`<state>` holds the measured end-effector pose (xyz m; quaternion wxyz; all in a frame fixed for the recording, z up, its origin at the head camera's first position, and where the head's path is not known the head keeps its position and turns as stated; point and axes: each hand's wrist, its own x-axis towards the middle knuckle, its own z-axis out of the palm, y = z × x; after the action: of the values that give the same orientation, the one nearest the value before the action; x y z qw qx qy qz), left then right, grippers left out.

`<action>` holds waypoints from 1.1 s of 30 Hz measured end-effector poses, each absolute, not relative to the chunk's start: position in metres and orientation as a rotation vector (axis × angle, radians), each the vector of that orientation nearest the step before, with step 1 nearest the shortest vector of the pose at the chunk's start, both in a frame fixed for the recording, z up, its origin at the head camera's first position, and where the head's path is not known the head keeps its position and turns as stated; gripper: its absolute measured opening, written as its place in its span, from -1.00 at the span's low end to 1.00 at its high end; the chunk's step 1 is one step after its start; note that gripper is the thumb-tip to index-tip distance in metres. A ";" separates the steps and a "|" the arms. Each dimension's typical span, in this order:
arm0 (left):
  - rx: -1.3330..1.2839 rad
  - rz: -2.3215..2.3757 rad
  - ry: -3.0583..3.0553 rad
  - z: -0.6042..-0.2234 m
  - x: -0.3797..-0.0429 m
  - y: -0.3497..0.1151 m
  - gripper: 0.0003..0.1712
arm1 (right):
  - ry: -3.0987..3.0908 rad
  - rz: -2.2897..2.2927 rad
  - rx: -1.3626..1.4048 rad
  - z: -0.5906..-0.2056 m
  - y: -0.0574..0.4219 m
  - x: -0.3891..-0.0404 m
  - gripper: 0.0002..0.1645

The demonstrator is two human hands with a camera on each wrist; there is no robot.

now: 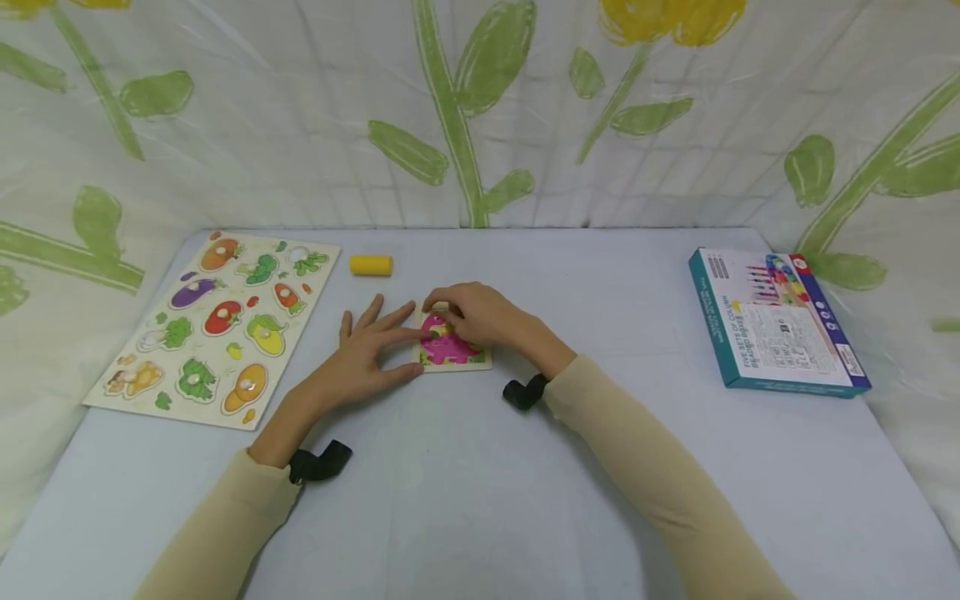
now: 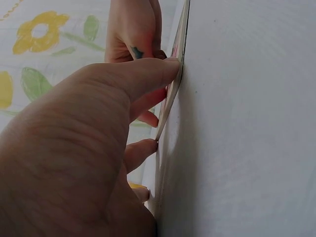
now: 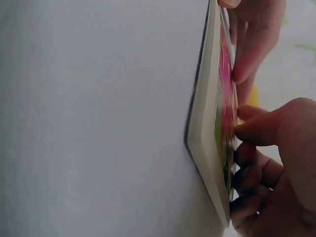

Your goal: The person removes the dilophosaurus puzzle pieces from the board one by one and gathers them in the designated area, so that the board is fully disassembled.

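A small, thin puzzle board [image 1: 456,363] with a pink animal picture and a pale rim lies flat near the table's middle. My left hand [image 1: 365,358] is at its left side with fingers spread, one fingertip over the picture and the thumb at the lower left corner. In the left wrist view that thumb [image 2: 148,76] rests against the board's edge. From the right, my right hand [image 1: 480,315] reaches over the board's top part, fingers bent and fingertips on the picture [image 3: 225,84]. I cannot tell whether they pinch a piece there.
A large board of vegetable pieces [image 1: 243,350] with knobs lies at the left. Beyond my left hand sits a yellow cylinder [image 1: 371,265]. At the right lies a teal and white box [image 1: 780,321]. A curtain with painted flowers [image 1: 300,125] hangs behind the table.
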<state>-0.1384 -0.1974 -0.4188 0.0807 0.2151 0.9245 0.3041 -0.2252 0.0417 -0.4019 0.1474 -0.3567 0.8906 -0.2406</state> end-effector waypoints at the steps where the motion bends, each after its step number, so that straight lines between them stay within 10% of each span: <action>1: 0.646 0.910 2.763 -0.419 -0.138 -0.197 -0.41 | 2.555 -0.697 -1.027 -0.401 0.042 -0.225 -0.63; 33: 0.647 0.922 2.766 -0.418 -0.137 -0.196 -0.46 | 2.452 -0.633 -0.957 -0.391 0.037 -0.232 -0.61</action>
<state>-0.1373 -0.1965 -0.4182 0.0773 0.2160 0.9233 0.3079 -0.2323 0.0373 -0.3907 0.2156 -0.3453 0.8845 -0.2282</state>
